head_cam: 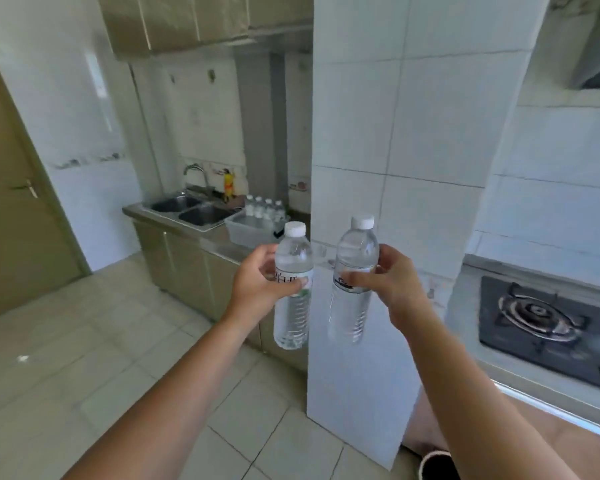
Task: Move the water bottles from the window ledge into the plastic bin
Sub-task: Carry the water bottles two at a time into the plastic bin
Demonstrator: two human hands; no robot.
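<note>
I hold two clear water bottles with white caps upright in front of me. My left hand (257, 284) grips the left water bottle (292, 313) around its label. My right hand (387, 278) grips the right water bottle (352, 306), which tilts slightly. Farther off, a translucent plastic bin (245, 230) rests on the steel counter beside the sink. Several more water bottles (265, 207) stand at the bin's far side. The window ledge is out of view.
A white tiled pillar (413, 150) stands directly ahead, right of the bin. A double steel sink (191, 209) with a tap lies left of the bin. A gas hob (548, 323) is on the right counter. A door (11, 209) is at far left. Tiled floor (84, 341) stretches left.
</note>
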